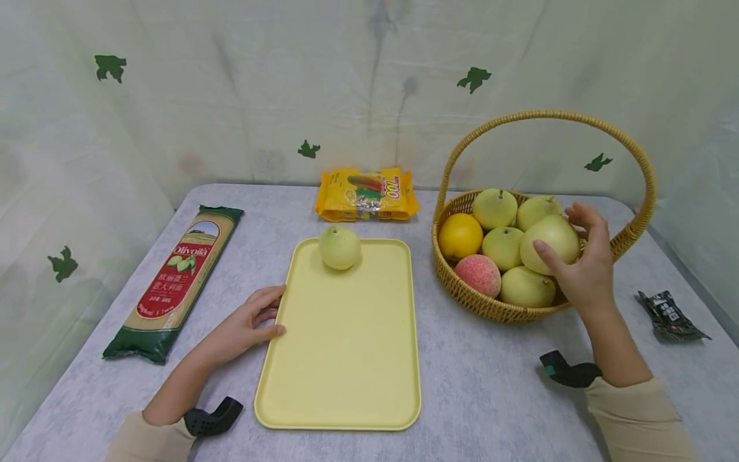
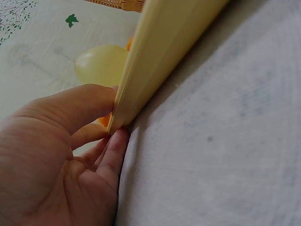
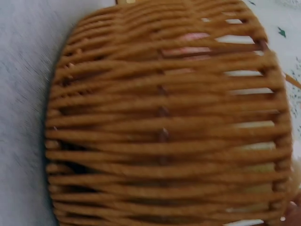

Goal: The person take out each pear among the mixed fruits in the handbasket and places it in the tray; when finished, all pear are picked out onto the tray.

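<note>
My left hand [image 1: 248, 322] is at the left edge of a pale yellow tray [image 1: 346, 359]. In the left wrist view its thumb and fingers pinch the tray's rim [image 2: 124, 101]. A round yellow-green pear [image 1: 339, 248] sits at the tray's far end. On the right, my right hand [image 1: 586, 263] grips a large pale pear [image 1: 551, 242] at the top of the pile in a wicker basket [image 1: 491, 312], thumb on its near left side, fingers round its far right. The right wrist view shows mostly the basket's woven side [image 3: 164, 122]; only a sliver of hand appears.
The basket also holds several pears [image 1: 502, 247], an orange [image 1: 460, 236] and a peach [image 1: 478, 275], under a tall arched handle [image 1: 543, 115]. A yellow snack packet [image 1: 367, 196] lies behind the tray, a spaghetti pack [image 1: 179, 276] to its left, and a small black packet [image 1: 671, 316] far right.
</note>
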Demonstrator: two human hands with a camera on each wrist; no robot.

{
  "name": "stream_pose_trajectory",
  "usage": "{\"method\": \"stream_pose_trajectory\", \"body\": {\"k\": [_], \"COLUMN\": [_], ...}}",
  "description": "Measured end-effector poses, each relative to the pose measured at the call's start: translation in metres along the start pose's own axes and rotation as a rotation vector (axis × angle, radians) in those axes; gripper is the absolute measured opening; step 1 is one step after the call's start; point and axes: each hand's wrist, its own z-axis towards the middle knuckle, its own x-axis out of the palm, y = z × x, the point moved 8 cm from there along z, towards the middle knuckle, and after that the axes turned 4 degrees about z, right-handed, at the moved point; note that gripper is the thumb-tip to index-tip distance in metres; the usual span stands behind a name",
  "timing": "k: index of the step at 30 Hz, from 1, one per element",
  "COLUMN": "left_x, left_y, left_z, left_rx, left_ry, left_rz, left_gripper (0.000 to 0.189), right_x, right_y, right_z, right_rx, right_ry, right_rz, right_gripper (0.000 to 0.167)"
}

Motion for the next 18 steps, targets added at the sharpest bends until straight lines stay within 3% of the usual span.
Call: {"method": "stream_pose_trajectory", "body": {"k": [5,14,18], "left_x": [0.000,0.001,0.001], "left_y": [0.001,0.002,0.002], "left_z": [0.000,0.000,0.000], "left_rx": [0.010,-0.023,-0.022], "left_ry": [0.001,0.001,0.000], "left_rz": [-0.008,-0.027,-0.025], "left_gripper": [0.073,0.074,0.074], "right_x": [0.000,0.003,0.003], "right_y": [-0.008,-0.019,-0.023], "right_z": [0.000,-0.002,-0.003], "right_rx": [0.152,0.335,0.398], "right_ry": [0.110,0.357,0.425], "right_rz": [-0.065,-0.139,-0.129], "right_gripper": [0.069,0.074,0.077]}}
